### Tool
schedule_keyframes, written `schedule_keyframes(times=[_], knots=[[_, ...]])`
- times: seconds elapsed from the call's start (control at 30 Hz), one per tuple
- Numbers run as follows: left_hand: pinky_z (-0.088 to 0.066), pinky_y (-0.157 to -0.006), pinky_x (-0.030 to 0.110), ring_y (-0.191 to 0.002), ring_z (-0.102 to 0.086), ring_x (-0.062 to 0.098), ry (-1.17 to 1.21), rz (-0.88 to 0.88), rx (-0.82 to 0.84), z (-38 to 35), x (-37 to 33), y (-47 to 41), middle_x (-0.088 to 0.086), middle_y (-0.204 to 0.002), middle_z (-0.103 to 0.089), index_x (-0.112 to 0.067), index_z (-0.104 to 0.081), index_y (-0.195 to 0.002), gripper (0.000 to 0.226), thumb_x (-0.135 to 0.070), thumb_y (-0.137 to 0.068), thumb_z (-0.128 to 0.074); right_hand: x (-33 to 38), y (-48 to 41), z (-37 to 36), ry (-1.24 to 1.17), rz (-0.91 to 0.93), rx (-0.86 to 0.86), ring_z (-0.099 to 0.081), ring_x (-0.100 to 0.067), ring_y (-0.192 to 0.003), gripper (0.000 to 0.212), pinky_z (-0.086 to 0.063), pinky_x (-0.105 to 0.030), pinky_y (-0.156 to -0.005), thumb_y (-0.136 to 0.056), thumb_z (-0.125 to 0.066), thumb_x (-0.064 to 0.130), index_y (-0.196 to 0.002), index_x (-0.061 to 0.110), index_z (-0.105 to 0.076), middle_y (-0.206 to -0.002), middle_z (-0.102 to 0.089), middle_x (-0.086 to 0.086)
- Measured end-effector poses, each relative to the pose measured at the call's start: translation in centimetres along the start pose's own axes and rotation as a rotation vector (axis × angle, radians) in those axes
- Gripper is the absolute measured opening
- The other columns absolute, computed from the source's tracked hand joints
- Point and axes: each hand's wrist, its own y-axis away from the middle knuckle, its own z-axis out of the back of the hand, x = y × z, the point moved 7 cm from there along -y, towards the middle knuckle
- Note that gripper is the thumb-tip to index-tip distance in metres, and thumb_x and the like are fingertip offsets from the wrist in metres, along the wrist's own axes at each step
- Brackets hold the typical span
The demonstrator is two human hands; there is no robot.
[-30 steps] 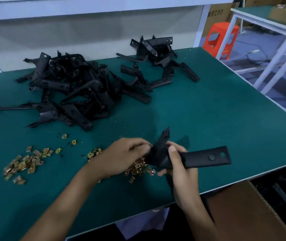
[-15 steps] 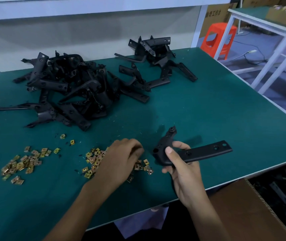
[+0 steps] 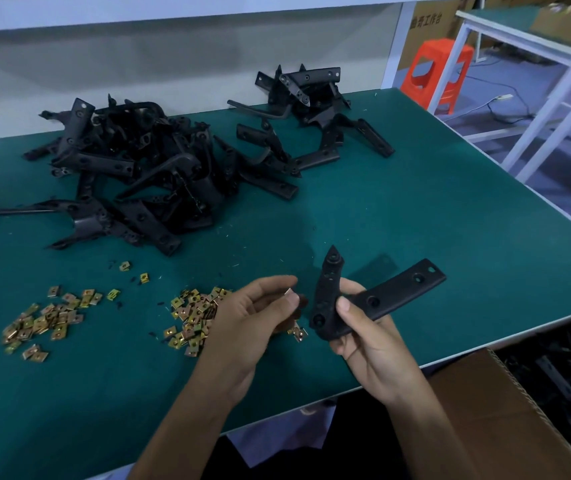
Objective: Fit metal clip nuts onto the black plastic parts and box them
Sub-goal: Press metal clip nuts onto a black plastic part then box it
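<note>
Plastic like this reads as light and stiff to me, so my right hand (image 3: pixel 370 344) grips the black plastic part (image 3: pixel 395 291) at its bend, fingers curled round it and thumb on top, holding it just above the green table (image 3: pixel 450 202) near the front edge. I judge the bend the best hold, since it leaves the holed arm free. My left hand (image 3: pixel 253 317) pinches one clip nut (image 3: pixel 289 292) between thumb and forefinger, just beside the part; it looks like thin metal, small and easy to drop. Loose clip nuts (image 3: pixel 190 317) lie beside that hand. The cardboard box (image 3: pixel 506 410) on my right appears to hold dark parts (image 3: pixel 554 368); I cannot tell how many.
</note>
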Motion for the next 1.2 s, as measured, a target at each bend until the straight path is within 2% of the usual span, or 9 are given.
schedule_keyframes(times=[0.2, 0.3, 0.63, 0.73, 0.83, 0.93, 1.0, 1.07, 1.2], knots=[[-0.054, -0.058, 0.021, -0.07, -0.07, 0.013, 0.145, 0.143, -0.011, -0.5, 0.8, 0.7, 0.009, -0.085, -0.075, -0.009, -0.075, -0.092, 0.011, -0.003, -0.087, -0.068, -0.2, 0.0, 0.1, -0.019, -0.026, -0.041, -0.062, -0.012, -0.058, 0.038, -0.047, -0.022, -0.044, -0.069, -0.092, 0.034, -0.097, 0.018, -0.072, -0.077, -0.068, -0.008], [-0.053, -0.056, 0.02, -0.067, -0.068, 0.01, 0.118, 0.158, -0.032, -0.3, 0.9, 0.8, 0.007, -0.081, -0.075, -0.008, -0.074, -0.093, 0.009, -0.004, -0.087, -0.069, -0.1, 0.1, 0.0, -0.009, -0.013, -0.05, -0.062, -0.011, -0.058, 0.013, -0.047, -0.022, -0.044, -0.08, -0.081, 0.022, -0.09, 0.026, -0.075, -0.076, -0.068, -0.004], [-0.047, -0.054, 0.023, -0.065, -0.062, 0.008, 0.116, 0.317, -0.024, 0.2, 2.4, 1.5, 0.005, -0.084, -0.073, -0.019, -0.082, -0.08, 0.013, -0.011, -0.084, -0.071, 0.2, 0.3, -0.6, 0.099, 0.042, -0.034, -0.06, -0.012, -0.056, 0.028, -0.045, -0.024, -0.045, -0.08, -0.078, 0.016, -0.1, 0.011, -0.06, -0.072, -0.065, -0.001], [-0.043, -0.058, 0.026, -0.064, -0.066, 0.004, 0.103, 0.345, -0.046, 0.3, 3.2, 2.0, 0.0, -0.084, -0.076, -0.025, -0.081, -0.077, 0.016, -0.014, -0.084, -0.073, 0.1, 0.3, -0.8, 0.198, 0.087, -0.05, -0.06, -0.017, -0.061, 0.025, -0.045, -0.025, -0.046, -0.077, -0.081, 0.019, -0.095, 0.019, -0.064, -0.073, -0.064, -0.003], [-0.044, -0.061, 0.024, -0.071, -0.066, 0.001, -0.074, 0.203, -0.051, 0.6, 2.5, 1.8, -0.007, -0.09, -0.077, -0.033, -0.081, -0.09, 0.015, -0.022, -0.091, -0.07, 0.1, 0.2, -0.7, 0.202, 0.113, -0.093, -0.059, -0.021, -0.062, 0.017, -0.045, -0.027, -0.045, -0.073, -0.079, 0.023, -0.085, 0.03, -0.07, -0.077, -0.061, -0.009], [-0.045, -0.073, 0.009, -0.088, -0.064, -0.005, -0.535, -0.179, -0.035, 1.1, -0.4, 0.2, -0.016, -0.096, -0.075, -0.032, -0.079, -0.102, 0.019, -0.028, -0.099, -0.061, 0.0, -0.1, -0.6, 0.1, 0.067, -0.101, -0.061, -0.014, -0.059, 0.018, -0.045, -0.024, -0.044, -0.072, -0.079, 0.025, -0.087, 0.028, -0.07, -0.076, -0.066, -0.003], [-0.038, -0.09, 0.018, -0.112, -0.053, 0.009, -1.115, -0.393, -0.145, 1.4, -1.7, -1.0, -0.011, -0.119, -0.066, -0.028, -0.072, -0.121, 0.026, -0.034, -0.1, -0.057, 0.0, -0.1, -0.4, 0.04, 0.047, -0.12, -0.06, -0.011, -0.056, 0.026, -0.044, -0.023, -0.043, -0.072, -0.077, 0.024, -0.095, 0.02, -0.064, -0.074, -0.067, -0.002], [-0.036, -0.101, 0.033, -0.122, -0.039, 0.023, -1.426, -0.398, -0.179, 1.5, -1.3, -2.2, -0.001, -0.135, -0.056, -0.027, -0.067, -0.129, 0.033, -0.04, -0.1, -0.056, -0.1, 0.0, -0.2, 0.016, 0.041, -0.127, -0.059, -0.011, -0.055, 0.029, -0.044, -0.023, -0.043, -0.074, -0.076, 0.021, -0.099, 0.016, -0.06, -0.073, -0.066, -0.002], [-0.037, -0.096, 0.035, -0.115, -0.038, 0.022, -1.382, -0.401, -0.109, 1.1, -0.5, -3.1, -0.002, -0.121, -0.059, -0.026, -0.073, -0.105, 0.017, -0.035, -0.096, -0.062, 0.0, 0.0, -0.1, -0.019, 0.029, -0.13, -0.058, -0.011, -0.056, 0.023, -0.044, -0.023, -0.044, -0.076, -0.075, 0.02, -0.096, 0.02, -0.064, -0.074, -0.066, -0.003]])
